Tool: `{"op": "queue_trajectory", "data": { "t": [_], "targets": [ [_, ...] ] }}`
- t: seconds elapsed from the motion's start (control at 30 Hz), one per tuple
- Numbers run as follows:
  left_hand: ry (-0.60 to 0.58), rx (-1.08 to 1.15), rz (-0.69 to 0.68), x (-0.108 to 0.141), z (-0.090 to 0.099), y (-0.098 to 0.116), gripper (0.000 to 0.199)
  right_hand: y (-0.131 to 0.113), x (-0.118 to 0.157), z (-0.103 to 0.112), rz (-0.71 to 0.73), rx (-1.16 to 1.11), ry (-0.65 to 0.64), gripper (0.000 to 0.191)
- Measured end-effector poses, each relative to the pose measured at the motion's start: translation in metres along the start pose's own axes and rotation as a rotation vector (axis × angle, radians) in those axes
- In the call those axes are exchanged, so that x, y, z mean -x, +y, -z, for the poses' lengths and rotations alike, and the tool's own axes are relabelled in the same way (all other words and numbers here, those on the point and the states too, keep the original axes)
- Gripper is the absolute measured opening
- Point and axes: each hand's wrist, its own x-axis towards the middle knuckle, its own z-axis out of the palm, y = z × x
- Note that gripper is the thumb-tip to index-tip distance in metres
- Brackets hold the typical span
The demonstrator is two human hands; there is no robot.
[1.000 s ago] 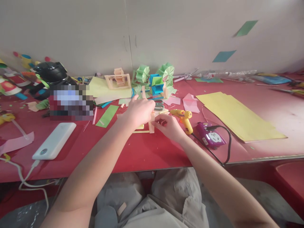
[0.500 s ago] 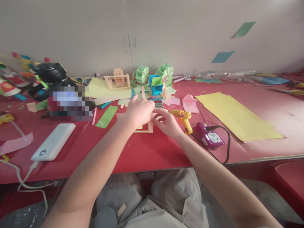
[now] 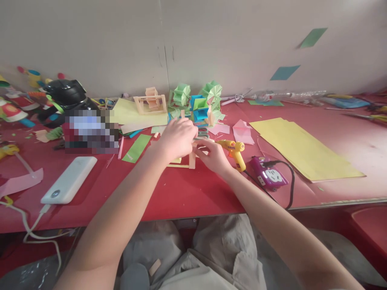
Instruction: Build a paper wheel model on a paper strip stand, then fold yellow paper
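Observation:
Both hands meet over a small pale paper frame on the red table, with a bit of yellow paper showing at its base. My left hand is closed over the top of the frame, its fingers curled down and partly hidden. From the right side, my right hand pinches the frame's upper right corner between thumb and fingers. Grey-handled scissors lie just behind the hands. A yellow glue gun rests right of my right hand.
Finished paper models, including a peach wheel in a frame and a blue and green wheel, stand behind. A purple power socket, yellow sheets, a white power bank and a green paper strip lie around.
My left hand has shifted slightly, its fingers now folded lower over the frame. My right hand stays at the frame's right corner. The view has moved a little.

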Motion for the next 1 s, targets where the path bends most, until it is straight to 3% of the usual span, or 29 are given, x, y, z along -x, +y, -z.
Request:
{"op": "queue_trajectory", "data": {
  "t": [0.07,0.13,0.23,0.3,0.47,0.7,1.0],
  "targets": [
    [0.14,0.218,0.031,0.011,0.009,-0.011,0.024,0.003,-0.001,0.0,-0.021,-0.016,0.01,0.02],
    [0.351,0.426,0.098,0.029,0.014,-0.027,0.025,0.006,-0.002,0.002,-0.036,-0.028,0.019,0.022],
    [0.578,0.656,0.196,0.058,0.007,-0.058,0.031,0.008,-0.006,0.004,-0.047,-0.044,0.015,0.021],
    [0.582,0.767,0.229,0.073,-0.007,-0.078,0.031,0.008,-0.008,0.006,-0.055,-0.048,0.01,0.02],
    [0.212,0.747,0.29,0.088,-0.042,-0.102,0.047,0.009,-0.009,0.005,-0.068,-0.036,0.017,0.021],
    [0.36,0.717,0.358,0.085,-0.067,-0.101,0.044,0.011,-0.005,0.004,0.004,-0.043,-0.011,0.026],
    [0.387,0.714,0.306,0.087,-0.072,-0.101,0.035,0.015,-0.006,0.004,0.033,0.015,0.005,0.022]
  ]
}}
